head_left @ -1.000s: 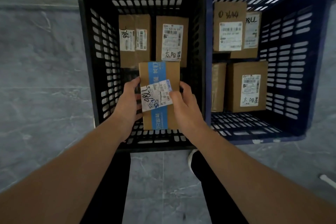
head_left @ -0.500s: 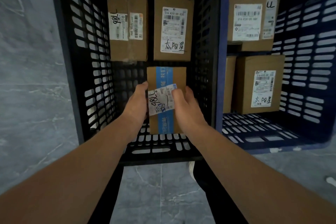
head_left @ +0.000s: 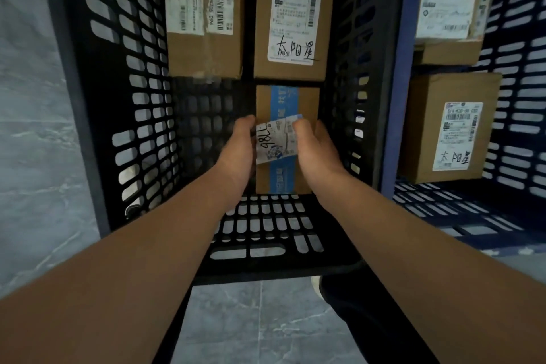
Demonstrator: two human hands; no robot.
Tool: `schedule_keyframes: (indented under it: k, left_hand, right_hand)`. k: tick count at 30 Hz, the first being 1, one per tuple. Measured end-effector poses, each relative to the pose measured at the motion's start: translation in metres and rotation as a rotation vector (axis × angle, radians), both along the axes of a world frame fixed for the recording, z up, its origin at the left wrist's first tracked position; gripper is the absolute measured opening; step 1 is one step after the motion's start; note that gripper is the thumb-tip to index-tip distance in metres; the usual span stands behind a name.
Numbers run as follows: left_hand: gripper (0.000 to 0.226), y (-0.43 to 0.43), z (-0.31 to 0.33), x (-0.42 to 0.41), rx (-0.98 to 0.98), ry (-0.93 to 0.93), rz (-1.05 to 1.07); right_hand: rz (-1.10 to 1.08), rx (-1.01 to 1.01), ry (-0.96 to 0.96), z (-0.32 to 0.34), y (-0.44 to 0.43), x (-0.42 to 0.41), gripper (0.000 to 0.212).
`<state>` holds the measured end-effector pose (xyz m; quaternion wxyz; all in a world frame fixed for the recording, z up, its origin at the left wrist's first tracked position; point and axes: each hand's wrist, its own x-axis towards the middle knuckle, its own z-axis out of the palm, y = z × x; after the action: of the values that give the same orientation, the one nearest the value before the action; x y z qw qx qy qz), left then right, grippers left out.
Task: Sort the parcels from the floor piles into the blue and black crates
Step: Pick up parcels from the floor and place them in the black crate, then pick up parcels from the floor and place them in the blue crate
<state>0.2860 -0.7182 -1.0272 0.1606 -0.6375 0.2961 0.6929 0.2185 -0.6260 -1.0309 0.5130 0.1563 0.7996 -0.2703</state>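
A cardboard parcel with a blue tape strip (head_left: 285,103) and a white label marked 98L sits low inside the black crate (head_left: 94,91), near its front right. My left hand (head_left: 236,151) grips the parcel's left edge and my right hand (head_left: 314,148) grips its right edge, thumbs over the label. Two more brown parcels lie at the back of the black crate: one marked 98L (head_left: 201,21) on the left, one with handwritten characters (head_left: 295,18) on the right. The blue crate (head_left: 397,97) stands right beside it.
In the blue crate a labelled parcel (head_left: 452,127) stands near the front and stacked parcels (head_left: 446,0) fill the back. Grey marble floor (head_left: 32,133) lies to the left and in front. My dark trouser leg and a shoe (head_left: 316,285) are below the black crate.
Both hands have carried the blue-taped parcel down deeper into the black crate, just in front of the back right parcel. The camera has leaned in closer over the crates.
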Motion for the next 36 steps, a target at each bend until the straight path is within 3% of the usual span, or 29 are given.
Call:
schedule_keyframes:
  k: [7,10,12,16,20,24,27,30,32,36]
  left_hand:
    - [0.044,-0.001,0.009,-0.006,-0.016,0.025,-0.074]
    - [0.045,-0.002,0.03,-0.003,-0.045,0.079,-0.089]
    - [0.045,-0.005,0.048,-0.001,-0.059,0.102,-0.106]
    - [0.04,-0.023,0.102,-0.003,-0.062,0.105,-0.228]
    - [0.041,-0.043,0.173,-0.007,-0.111,0.148,-0.295]
    - [0.04,-0.051,0.235,-0.009,-0.135,0.181,-0.309]
    - [0.036,-0.054,0.277,-0.006,-0.13,0.269,-0.304]
    - [0.04,-0.061,0.328,0.007,-0.183,0.385,-0.346]
    - [0.03,-0.059,0.366,0.011,-0.245,0.388,-0.353]
    - [0.037,-0.043,0.454,0.011,-0.339,0.339,-0.28]
  right_hand:
    - [-0.016,0.007,0.01,0.015,0.001,0.001,0.065]
    - [-0.047,-0.023,-0.005,0.037,-0.003,0.002,0.03]
    - [-0.067,-0.033,-0.01,0.057,-0.009,0.004,0.032]
    - [-0.149,-0.083,-0.017,0.103,-0.029,0.009,0.072]
    - [-0.245,-0.129,-0.005,0.149,-0.047,0.01,0.087]
    - [-0.291,-0.196,0.019,0.224,-0.063,0.013,0.061]
    - [-0.301,-0.268,0.058,0.276,-0.068,0.014,0.05]
    - [-0.312,-0.313,0.083,0.324,-0.07,0.013,0.027]
    - [-0.313,-0.362,0.118,0.357,-0.07,0.015,0.03]
    - [-0.246,-0.487,0.189,0.427,-0.064,0.021,0.031]
